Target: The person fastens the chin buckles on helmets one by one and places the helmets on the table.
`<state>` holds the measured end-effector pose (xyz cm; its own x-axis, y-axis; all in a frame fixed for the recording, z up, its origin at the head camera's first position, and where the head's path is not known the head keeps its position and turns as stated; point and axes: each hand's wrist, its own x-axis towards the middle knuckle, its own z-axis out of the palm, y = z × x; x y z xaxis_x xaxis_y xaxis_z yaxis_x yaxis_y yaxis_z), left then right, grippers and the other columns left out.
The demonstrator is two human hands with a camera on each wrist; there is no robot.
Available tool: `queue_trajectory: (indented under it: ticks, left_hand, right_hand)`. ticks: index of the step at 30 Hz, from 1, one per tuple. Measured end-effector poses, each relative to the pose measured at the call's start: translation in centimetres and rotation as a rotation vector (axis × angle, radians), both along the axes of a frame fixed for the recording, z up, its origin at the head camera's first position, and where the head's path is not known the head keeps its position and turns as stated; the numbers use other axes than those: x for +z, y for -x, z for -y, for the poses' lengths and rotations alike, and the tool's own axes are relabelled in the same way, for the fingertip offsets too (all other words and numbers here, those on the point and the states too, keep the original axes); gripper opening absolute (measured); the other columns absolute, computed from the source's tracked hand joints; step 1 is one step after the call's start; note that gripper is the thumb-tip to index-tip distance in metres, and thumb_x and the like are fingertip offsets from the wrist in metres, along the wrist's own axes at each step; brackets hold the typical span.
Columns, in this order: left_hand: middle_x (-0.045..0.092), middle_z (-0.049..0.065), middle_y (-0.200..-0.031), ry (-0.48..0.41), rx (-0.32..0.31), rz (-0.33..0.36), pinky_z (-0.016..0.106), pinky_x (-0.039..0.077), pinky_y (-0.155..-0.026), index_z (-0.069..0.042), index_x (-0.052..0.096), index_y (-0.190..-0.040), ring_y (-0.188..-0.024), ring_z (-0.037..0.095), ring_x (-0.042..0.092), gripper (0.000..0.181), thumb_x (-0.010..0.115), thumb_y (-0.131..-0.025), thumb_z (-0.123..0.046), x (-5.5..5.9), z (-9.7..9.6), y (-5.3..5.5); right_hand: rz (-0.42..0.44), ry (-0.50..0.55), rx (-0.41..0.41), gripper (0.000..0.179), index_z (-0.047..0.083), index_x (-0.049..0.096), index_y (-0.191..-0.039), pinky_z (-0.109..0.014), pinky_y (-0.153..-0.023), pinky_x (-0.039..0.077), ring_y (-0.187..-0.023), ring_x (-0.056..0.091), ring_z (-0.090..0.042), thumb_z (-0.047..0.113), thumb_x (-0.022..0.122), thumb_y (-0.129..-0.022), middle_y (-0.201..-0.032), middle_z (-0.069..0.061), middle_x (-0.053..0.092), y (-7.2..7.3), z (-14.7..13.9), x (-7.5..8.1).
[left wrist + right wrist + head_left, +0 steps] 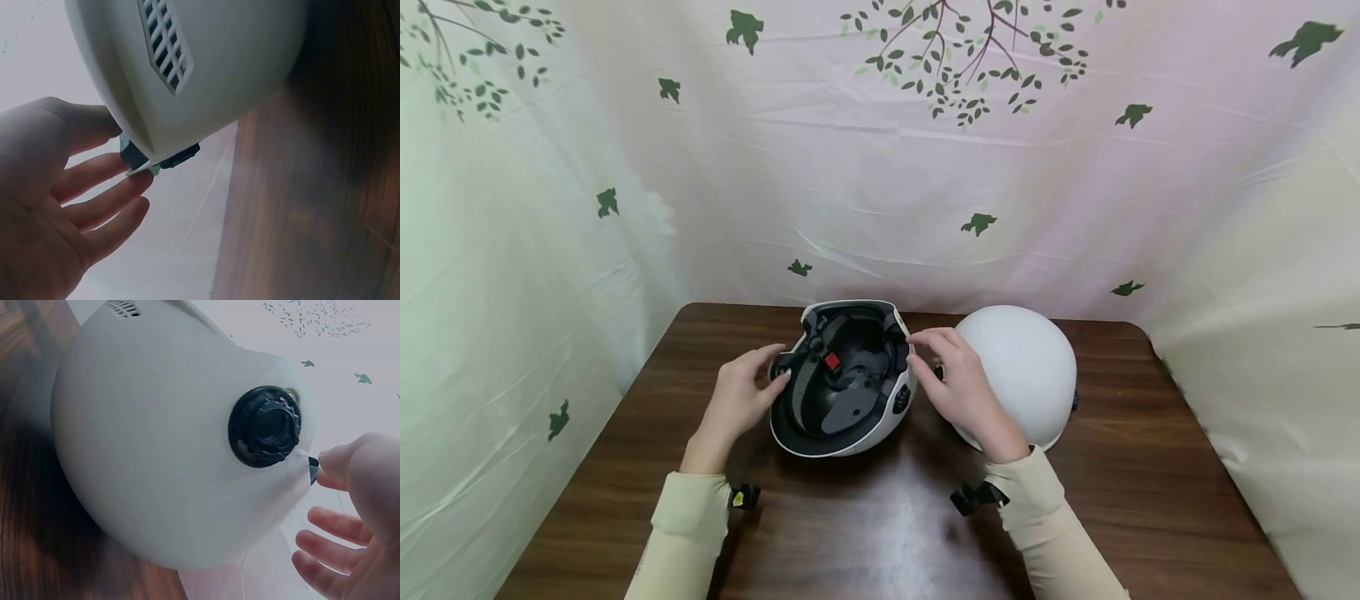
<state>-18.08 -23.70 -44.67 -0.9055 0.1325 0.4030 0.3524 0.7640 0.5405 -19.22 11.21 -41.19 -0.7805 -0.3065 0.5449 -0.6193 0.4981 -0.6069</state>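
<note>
A white helmet lies upside down at the middle of the table, its black padding and a red buckle showing. My left hand rests against its left rim. In the left wrist view the fingertips touch the rim edge below a slotted vent, with the fingers nearly straight. My right hand hovers at the right rim. In the right wrist view the thumb touches the rim beside a black round dial, and the other fingers hang loose and hold nothing.
A second white helmet sits dome up just right of my right hand. The dark wood table is hemmed in on three sides by a pale cloth backdrop printed with leaves.
</note>
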Motion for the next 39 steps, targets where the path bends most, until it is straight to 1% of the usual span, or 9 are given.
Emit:
queue_trajectory:
  ticks: [6,11,15,17,21,26,30,34,39]
  left_hand:
    - [0.073,0.019,-0.126,-0.113,-0.038,0.180,0.053,0.061,-0.088,-0.006,0.062,-0.142,-0.100,0.034,0.074,0.051,0.080,-0.095,-0.013,-0.7,0.1,0.1]
    - [0.071,0.018,-0.129,-0.117,-0.062,0.281,0.052,0.060,-0.090,-0.007,0.059,-0.146,-0.103,0.031,0.072,0.056,0.080,-0.094,-0.012,-1.8,0.2,0.1]
    - [0.072,0.016,-0.129,-0.121,-0.078,0.295,0.046,0.061,-0.085,-0.006,0.059,-0.145,-0.099,0.026,0.072,0.058,0.082,-0.093,-0.013,-2.7,-0.1,0.3]
    - [0.073,0.015,-0.126,-0.129,-0.077,0.290,0.042,0.060,-0.082,-0.006,0.061,-0.143,-0.096,0.024,0.072,0.057,0.083,-0.091,-0.013,-3.0,-0.3,0.3]
    - [0.074,0.014,-0.121,-0.157,-0.091,0.282,0.037,0.058,-0.077,-0.005,0.064,-0.140,-0.089,0.021,0.070,0.056,0.085,-0.089,-0.011,-3.8,-1.0,0.3]
    - [0.074,0.011,-0.119,-0.157,-0.138,0.333,0.036,0.057,-0.079,-0.007,0.064,-0.140,-0.089,0.017,0.068,0.052,0.082,-0.092,-0.015,-4.6,-2.3,0.3]
    - [0.074,0.009,-0.121,-0.168,-0.148,0.372,0.036,0.056,-0.081,-0.009,0.064,-0.141,-0.090,0.014,0.066,0.050,0.081,-0.094,-0.016,-4.9,-3.1,0.1]
    - [0.074,0.009,-0.121,-0.186,-0.160,0.372,0.036,0.056,-0.081,-0.009,0.066,-0.139,-0.089,0.014,0.066,0.049,0.081,-0.093,-0.016,-4.8,-3.7,0.1]
    - [0.075,0.010,-0.119,-0.193,-0.200,0.371,0.034,0.057,-0.080,-0.006,0.066,-0.137,-0.088,0.014,0.067,0.048,0.082,-0.092,-0.015,-4.9,-4.1,0.0]
  right_hand:
    - [0.027,-0.013,0.009,0.033,0.007,0.067,-0.134,-0.043,-0.088,0.060,-0.107,0.062,-0.023,0.015,0.069,-0.103,-0.132,-0.011,0.064,-0.1,0.0,0.1]
    - [0.002,-0.016,0.040,0.037,0.008,0.066,-0.140,-0.045,-0.087,0.058,-0.104,0.062,-0.022,0.016,0.069,-0.103,-0.136,-0.012,0.064,-0.2,0.2,0.0]
    - [-0.004,-0.033,0.050,0.041,0.011,0.064,-0.143,-0.045,-0.088,0.055,-0.102,0.061,-0.024,0.018,0.069,-0.103,-0.139,-0.013,0.062,-0.3,0.3,-0.3]
    - [0.001,-0.039,0.051,0.044,0.012,0.063,-0.145,-0.046,-0.091,0.054,-0.106,0.061,-0.025,0.020,0.071,-0.102,-0.142,-0.012,0.060,-0.4,0.3,-0.4]
    - [0.018,-0.036,0.049,0.049,0.014,0.061,-0.148,-0.049,-0.100,0.053,-0.123,0.060,-0.028,0.022,0.073,-0.101,-0.146,-0.013,0.058,-0.5,0.2,-0.5]
    - [0.047,-0.027,0.035,0.051,0.016,0.060,-0.149,-0.052,-0.106,0.050,-0.134,0.056,-0.030,0.024,0.073,-0.100,-0.148,-0.012,0.056,-0.5,-0.2,-0.4]
    - [0.062,-0.032,0.025,0.051,0.015,0.060,-0.150,-0.054,-0.110,0.047,-0.137,0.054,-0.032,0.026,0.072,-0.101,-0.149,-0.013,0.055,-0.6,-0.5,-0.2]
    - [0.095,-0.052,0.011,0.056,0.016,0.056,-0.153,-0.056,-0.113,0.044,-0.141,0.050,-0.034,0.030,0.072,-0.101,-0.154,-0.015,0.051,-0.7,-1.0,0.0]
    - [0.143,-0.083,0.000,0.061,0.021,0.048,-0.159,-0.060,-0.117,0.038,-0.148,0.042,-0.038,0.035,0.068,-0.103,-0.163,-0.016,0.042,-0.7,-1.4,0.2]
